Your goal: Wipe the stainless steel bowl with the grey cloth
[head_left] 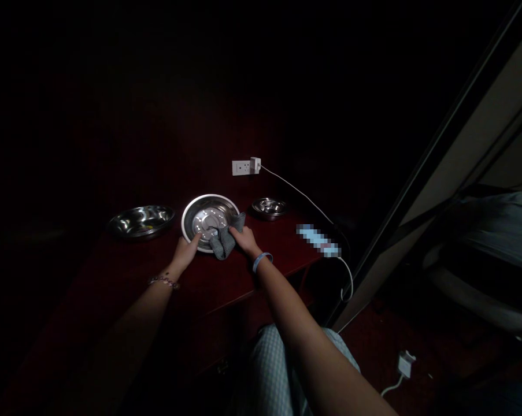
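Note:
A shiny steel bowl [208,219] with a pale rim is tilted up toward me above the dark red table. My left hand [186,252] grips its lower left rim, thumb on the inside and fingers hidden behind. At the lower right rim, my right hand [244,238] is closed on a grey cloth [223,242], which hangs over the edge of the bowl. Whether the right fingers also touch the bowl's underside is hidden. A beaded bracelet is on the left wrist and a light blue band on the right.
Left of my hands stands a wide steel bowl [141,223]; a smaller steel bowl [269,208] is at the back right. A blurred-out phone-like object [318,240] lies near the table's right edge, with a white cable. Behind is a wall socket [242,167] with a charger plugged in.

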`<state>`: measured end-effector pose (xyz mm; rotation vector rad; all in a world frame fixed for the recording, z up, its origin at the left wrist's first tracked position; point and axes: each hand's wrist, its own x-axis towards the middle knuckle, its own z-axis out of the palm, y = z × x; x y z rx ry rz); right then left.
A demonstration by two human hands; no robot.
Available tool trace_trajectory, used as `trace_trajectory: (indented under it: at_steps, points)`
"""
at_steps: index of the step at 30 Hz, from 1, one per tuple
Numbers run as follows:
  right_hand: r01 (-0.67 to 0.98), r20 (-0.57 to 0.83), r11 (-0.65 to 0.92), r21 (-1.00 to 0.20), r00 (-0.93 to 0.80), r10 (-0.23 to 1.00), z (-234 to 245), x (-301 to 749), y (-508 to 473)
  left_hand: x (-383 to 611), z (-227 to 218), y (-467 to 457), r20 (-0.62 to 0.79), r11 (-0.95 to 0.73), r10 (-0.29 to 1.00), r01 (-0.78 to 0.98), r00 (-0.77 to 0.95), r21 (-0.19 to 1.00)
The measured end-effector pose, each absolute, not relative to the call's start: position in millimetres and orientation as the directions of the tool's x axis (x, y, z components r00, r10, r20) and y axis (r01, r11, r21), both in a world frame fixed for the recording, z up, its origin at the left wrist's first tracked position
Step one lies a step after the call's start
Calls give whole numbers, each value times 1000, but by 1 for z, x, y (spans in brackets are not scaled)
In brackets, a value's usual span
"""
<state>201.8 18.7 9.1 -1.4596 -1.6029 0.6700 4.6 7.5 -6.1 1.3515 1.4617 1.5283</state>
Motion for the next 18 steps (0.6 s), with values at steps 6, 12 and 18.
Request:
trace_trajectory:
  at_steps: [6,12,18]
  points:
    - [471,227,179,-864,47,973,7,204,20,13,-7,9,229,-187,921,157,-316,970]
    - [523,195,134,-842,63,979,11,203,16,18,-2,4,220,-184,905,131,-364,974]
    - [502,202,153,-851,45,978,7,205,20,18,-5,6,225,-209,915,83,-334,974]
